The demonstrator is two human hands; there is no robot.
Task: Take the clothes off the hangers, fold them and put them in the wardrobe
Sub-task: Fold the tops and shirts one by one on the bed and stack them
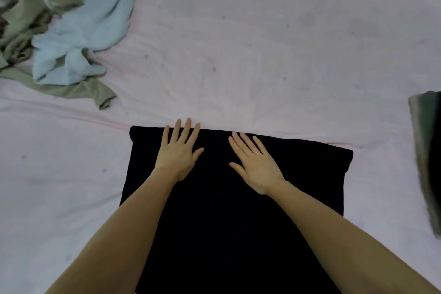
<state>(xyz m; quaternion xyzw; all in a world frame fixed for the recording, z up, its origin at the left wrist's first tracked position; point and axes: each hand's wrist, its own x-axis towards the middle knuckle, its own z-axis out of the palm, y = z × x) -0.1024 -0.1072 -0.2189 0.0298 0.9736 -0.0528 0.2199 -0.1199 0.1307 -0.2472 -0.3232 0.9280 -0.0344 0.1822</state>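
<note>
Pale pink bedsheet (262, 43) carries a folded black garment (226, 210); left hand (179, 153) and right hand (256, 164) press flat-fingered, apparently smoothing its fold, unfolded clothes (71, 26) far left.

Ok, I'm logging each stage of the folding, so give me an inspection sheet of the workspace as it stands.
Surface: pale pink bed sheet, creased, with faint spots.
Job's things: black garment laid flat in a folded rectangle in front of the person.
Clutter: light blue garment and olive green garment heaped unfolded at far left; folded dark clothes at the right edge.
Grippers: left hand and right hand rest flat, fingers straight, on the black garment.
Cables: nothing seen.
Surroundings: nothing seen; no hangers or wardrobe in view.
</note>
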